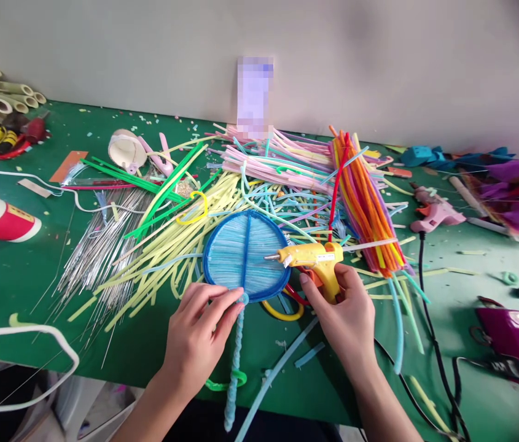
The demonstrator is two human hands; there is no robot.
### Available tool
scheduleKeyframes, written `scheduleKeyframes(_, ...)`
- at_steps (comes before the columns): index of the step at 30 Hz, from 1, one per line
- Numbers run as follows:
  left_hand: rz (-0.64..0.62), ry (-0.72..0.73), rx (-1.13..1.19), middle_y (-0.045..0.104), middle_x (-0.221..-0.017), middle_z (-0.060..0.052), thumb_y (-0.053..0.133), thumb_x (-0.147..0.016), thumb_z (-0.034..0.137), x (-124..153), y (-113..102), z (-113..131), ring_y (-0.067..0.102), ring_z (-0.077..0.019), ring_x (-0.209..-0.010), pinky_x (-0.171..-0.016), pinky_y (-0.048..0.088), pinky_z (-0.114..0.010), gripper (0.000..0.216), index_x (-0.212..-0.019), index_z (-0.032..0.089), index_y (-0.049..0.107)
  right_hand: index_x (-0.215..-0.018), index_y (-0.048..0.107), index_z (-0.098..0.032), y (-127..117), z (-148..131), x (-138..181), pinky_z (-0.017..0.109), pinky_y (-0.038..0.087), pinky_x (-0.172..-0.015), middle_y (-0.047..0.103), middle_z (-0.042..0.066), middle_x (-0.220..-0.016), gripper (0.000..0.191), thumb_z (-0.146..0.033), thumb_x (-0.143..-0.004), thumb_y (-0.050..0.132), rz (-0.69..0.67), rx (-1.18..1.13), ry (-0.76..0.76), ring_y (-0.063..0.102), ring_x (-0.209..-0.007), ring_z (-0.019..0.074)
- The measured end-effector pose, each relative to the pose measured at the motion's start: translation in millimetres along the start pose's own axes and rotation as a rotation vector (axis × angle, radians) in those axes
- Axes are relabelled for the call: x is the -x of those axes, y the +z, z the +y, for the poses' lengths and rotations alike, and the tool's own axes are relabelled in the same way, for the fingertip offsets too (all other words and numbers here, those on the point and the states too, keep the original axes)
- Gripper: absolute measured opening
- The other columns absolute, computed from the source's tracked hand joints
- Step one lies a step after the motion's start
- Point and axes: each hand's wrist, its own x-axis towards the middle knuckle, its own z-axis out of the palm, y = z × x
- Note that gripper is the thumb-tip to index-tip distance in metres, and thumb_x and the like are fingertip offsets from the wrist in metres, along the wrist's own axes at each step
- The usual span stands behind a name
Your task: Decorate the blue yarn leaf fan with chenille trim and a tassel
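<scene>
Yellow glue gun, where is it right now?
In the head view, the yellow glue gun is in the right hand, just right of centre, pointing left across the right edge of the round blue piece.

Glue gun [313, 256] — partly behind right hand [346, 313]

2 bare forearms, left [155, 399] and right [386, 399], slant inward from the lower edge. The left hand [204, 322] shows its back, its grip a thumb-and-fingertip pinch. The right hand [349, 310] curls its fingers, thumb pointing up and left.
</scene>
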Motion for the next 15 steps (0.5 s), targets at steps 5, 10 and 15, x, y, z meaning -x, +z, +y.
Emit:
scheduleKeyframes(5, 0.036, -0.050, 0.056, 0.065, -0.087, -0.005, 0.066, -0.087, 0.006, -0.9, -3.7, 3.0, 0.061, -0.0183, -0.082, -0.074, 0.051, -0.032, 0.027, -0.108, 0.022, 0.066, -0.092, 0.055, -0.023, 0.2, 1.2, -0.6, 0.026, 0.046, -0.048, 0.065, 0.001, -0.076, 0.043, -0.055, -0.072, 0.075, -0.002, -0.003, -0.010, 0.058, -0.058, 0.0168)
scheduleKeyframes(10, -0.012, -0.062, 0.024, 0.065, -0.084, -0.005, 0.067, -0.087, 0.010, -3.2, 0.4, 2.7, 0.061, -0.0185, -0.080, -0.076, 0.051, -0.032, 0.017, -0.101, 0.021, 0.066, -0.092, 0.055, -0.023, 0.8, 3.5, -0.1, 0.026, 0.046, -0.050, 0.066, 0.001, -0.078, 0.045, -0.056, -0.071, 0.077, 0.001, -0.004, 0.003, 0.059, -0.059, 0.0168)
scheduleKeyframes(15, -0.020, -0.065, 0.016, 0.065, -0.079, -0.003, 0.066, -0.088, 0.009, -3.9, 0.8, 3.3, 0.059, -0.0173, -0.077, -0.073, 0.050, -0.030, 0.013, -0.093, 0.021, 0.066, -0.093, 0.055, -0.023, 0.7, 2.8, 0.4, 0.026, 0.047, -0.051, 0.066, 0.001, -0.079, 0.045, -0.055, -0.071, 0.077, -0.007, -0.011, 0.009, 0.060, -0.060, 0.0170)
